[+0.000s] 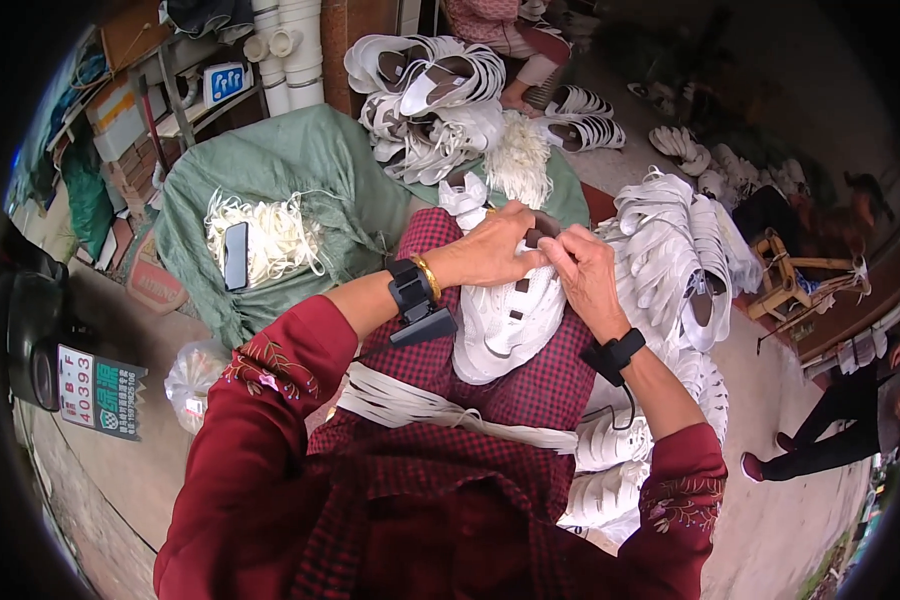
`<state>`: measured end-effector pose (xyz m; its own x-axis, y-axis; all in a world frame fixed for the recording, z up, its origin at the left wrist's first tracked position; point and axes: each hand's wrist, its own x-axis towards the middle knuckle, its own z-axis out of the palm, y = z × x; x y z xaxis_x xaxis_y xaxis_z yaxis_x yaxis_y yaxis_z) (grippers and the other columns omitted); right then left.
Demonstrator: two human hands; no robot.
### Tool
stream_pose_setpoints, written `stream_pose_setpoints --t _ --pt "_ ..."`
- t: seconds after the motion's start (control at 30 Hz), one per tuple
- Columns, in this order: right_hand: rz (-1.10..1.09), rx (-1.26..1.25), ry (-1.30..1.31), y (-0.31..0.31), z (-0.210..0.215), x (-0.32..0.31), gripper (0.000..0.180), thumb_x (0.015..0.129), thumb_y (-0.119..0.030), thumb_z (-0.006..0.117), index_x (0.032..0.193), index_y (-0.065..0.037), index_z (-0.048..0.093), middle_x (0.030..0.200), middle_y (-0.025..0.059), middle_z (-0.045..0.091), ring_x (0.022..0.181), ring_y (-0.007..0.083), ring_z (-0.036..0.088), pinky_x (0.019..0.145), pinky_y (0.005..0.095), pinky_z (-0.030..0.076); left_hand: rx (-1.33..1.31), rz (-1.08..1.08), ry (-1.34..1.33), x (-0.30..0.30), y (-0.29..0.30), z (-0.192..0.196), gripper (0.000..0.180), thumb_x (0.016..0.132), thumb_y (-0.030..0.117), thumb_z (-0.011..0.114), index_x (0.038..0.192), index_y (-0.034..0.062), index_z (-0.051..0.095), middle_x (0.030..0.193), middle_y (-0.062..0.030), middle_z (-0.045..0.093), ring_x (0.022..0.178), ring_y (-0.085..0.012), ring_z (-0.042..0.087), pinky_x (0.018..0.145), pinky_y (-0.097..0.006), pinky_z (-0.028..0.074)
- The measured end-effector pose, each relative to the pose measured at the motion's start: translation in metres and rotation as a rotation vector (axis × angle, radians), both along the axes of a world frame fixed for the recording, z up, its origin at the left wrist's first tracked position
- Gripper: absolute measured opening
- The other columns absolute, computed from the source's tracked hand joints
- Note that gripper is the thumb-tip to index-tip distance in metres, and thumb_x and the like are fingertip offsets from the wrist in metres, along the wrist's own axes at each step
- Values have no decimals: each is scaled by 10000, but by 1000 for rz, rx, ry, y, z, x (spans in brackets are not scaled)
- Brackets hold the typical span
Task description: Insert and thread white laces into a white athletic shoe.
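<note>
A white shoe upper (510,325) lies across my lap, its rounded toe end toward me and a dark brown piece (542,232) at its far end. My left hand (492,245) grips the upper's far end from the left, fingers curled over it. From the right, my right hand (584,272) pinches beside the brown piece, thumb and forefinger together; whether a lace is in that pinch cannot be made out. A bundle of flat white laces (420,408) rests over my checked apron (370,440), nearer my waist.
To the left, a green cloth (300,150) bears a heap of white laces (280,245) and a phone (235,256). Piled uppers stand ahead (430,110) and at my right (660,240). A seated person (490,25) is beyond; another person (830,410) is far right.
</note>
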<state>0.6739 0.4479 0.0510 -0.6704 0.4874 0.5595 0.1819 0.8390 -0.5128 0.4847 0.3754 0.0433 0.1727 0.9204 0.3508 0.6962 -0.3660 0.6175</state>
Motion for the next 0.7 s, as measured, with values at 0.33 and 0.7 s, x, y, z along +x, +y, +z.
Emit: stream_pose_setpoints --t 0.33,0.7 --pt "-214 159 36 -26 -16 -21 155 1009 -138 532 994 8 585 919 223 585 840 424 593 727 501 465 -26 152 8 -5 0 -4 420 935 275 560 1144 -88 580 1162 -263 541 1073 -447 567 959 -482 457" --pt "-128 109 16 -12 -20 -1 145 993 -88 467 1001 33 547 940 231 543 854 433 578 766 488 470 -207 -161 -70 -50 -23 5 268 970 288 610 1086 46 619 1435 -217 520 1242 -310 558 995 -382 458"
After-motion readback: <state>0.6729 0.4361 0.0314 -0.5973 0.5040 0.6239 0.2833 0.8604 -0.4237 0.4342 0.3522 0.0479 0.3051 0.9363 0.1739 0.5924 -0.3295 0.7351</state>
